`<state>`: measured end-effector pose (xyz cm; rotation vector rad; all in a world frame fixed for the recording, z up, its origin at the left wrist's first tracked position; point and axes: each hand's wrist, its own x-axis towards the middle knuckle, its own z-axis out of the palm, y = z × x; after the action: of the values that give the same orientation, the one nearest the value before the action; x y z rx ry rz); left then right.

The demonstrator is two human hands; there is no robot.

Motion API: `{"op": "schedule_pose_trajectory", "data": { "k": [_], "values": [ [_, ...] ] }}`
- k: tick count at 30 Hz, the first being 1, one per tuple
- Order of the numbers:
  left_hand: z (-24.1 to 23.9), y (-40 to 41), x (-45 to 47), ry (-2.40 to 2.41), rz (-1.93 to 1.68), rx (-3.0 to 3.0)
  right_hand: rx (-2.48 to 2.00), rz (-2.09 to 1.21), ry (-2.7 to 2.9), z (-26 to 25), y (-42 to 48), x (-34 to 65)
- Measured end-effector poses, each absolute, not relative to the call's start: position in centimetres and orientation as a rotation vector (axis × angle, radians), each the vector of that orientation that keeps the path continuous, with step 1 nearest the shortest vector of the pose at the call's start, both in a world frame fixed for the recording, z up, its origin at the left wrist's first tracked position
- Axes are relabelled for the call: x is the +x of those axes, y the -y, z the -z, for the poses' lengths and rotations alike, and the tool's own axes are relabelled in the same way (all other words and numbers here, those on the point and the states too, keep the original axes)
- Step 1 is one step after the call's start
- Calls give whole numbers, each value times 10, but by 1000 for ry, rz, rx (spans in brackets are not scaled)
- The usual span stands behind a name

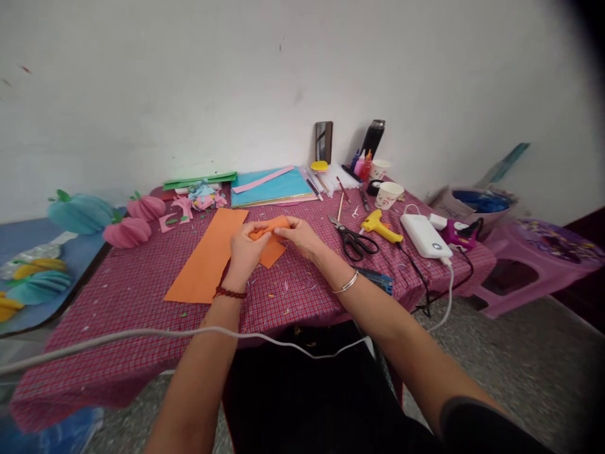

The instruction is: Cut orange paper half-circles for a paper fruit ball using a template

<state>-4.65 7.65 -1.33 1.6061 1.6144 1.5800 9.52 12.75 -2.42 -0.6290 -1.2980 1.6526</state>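
Both hands meet over the checked tablecloth, pinching a small orange sheet of paper (pixel 273 254) that is bent or folded at its top edge. My left hand (pixel 246 244) grips its left side, fingers closed. On the right side, my right hand (pixel 299 236) holds it between thumb and fingers. The fold itself is partly hidden by my fingers. A larger orange sheet (pixel 203 261) lies flat just left of and under my left hand. To the right of my right hand rest black-handled scissors (pixel 357 243) and a yellow glue gun (pixel 380 226).
Paper pumpkins (pixel 126 233) stand at the left. Blue sheets (pixel 274 185) lie at the back, beside paper scraps (pixel 205 194). Paper cups (pixel 388 194), a black bottle (pixel 373 137) and a white power bank (pixel 425 236) are at the right. A white cable (pixel 189 331) crosses in front of me.
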Motion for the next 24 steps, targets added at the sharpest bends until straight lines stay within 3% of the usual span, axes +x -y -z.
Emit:
{"op": "schedule_pose_trajectory", "data": {
  "k": [8,14,24],
  "values": [
    [14,-78,-49,-1584,-1598,1463,-665,-1406,1556,23,-132,101],
    [11,-76,-48,-1566,-1566,1474,-675,-1014,1692,14,-135,111],
    [0,-71,-68,-1592,-1640,1552,-813,-1007,1781,12,-131,110]
  ]
}}
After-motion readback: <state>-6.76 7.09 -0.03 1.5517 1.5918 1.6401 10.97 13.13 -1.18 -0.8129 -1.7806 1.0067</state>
